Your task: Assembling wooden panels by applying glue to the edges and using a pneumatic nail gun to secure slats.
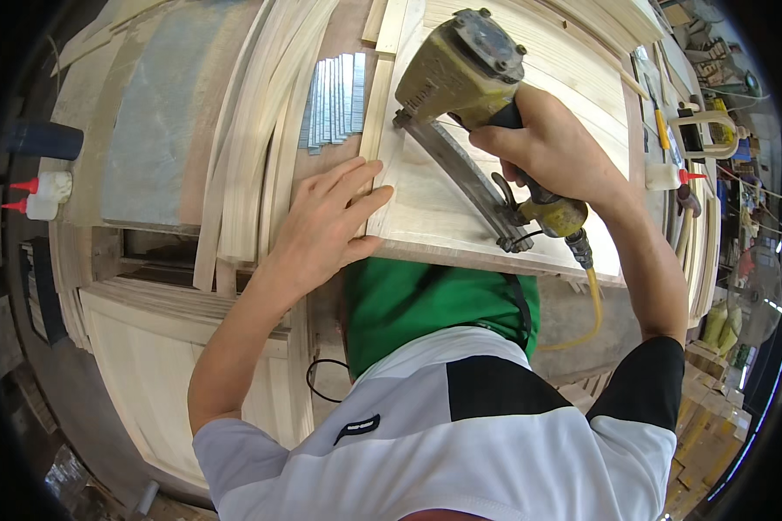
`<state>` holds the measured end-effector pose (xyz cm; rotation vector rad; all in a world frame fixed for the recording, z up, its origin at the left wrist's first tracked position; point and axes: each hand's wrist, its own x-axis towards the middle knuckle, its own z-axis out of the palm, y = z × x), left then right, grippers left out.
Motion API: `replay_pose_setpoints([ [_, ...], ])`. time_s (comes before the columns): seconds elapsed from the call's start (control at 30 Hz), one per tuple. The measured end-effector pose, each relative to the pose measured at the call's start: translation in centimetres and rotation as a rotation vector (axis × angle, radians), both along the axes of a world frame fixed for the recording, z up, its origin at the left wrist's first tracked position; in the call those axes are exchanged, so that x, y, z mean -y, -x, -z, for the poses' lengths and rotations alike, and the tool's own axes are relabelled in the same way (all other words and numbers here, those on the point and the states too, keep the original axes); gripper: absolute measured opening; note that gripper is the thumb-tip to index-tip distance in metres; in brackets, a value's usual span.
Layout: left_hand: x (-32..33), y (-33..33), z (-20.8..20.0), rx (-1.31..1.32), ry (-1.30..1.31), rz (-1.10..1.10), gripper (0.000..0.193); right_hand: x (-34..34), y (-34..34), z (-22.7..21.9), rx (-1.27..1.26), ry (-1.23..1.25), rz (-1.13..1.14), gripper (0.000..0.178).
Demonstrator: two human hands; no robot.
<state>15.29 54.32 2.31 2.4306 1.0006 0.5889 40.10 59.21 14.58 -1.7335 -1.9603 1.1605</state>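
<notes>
My right hand [552,143] is wrapped round the handle of a worn, yellowish pneumatic nail gun [460,74], held over a pale wooden panel [582,95]. The gun's long magazine [469,178] slants down toward the panel's near edge, and a yellow air hose [596,304] runs from its handle end. Fingers stretched, my left hand [330,217] rests at the panel's left edge, its fingertips on a narrow wood strip [377,108] there. Just beyond that hand lie several silvery strips of nails [334,102]. Where the gun's nose meets the work is hard to make out.
Long wooden strips [256,139] are piled left of the nails. White glue bottles with red tips stand at the far left [48,195] and at the right [665,177]. Stacked panels [182,365] lean at the lower left. Hand tools [660,126] lie along the right side.
</notes>
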Motion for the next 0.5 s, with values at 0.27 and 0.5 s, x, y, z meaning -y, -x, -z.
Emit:
replay_pose_setpoints([
  [0.27, 0.4, 0.1, 0.1, 0.032, 0.086, -0.07, 0.08, 3.4, 0.2, -0.1, 0.014, -0.012, -0.137, 0.031],
  [0.5, -0.2, -1.7, 0.4, -0.002, 0.093, -0.068, 0.09, 3.7, -2.1, 1.4, 0.061, -0.095, -0.138, 0.033],
])
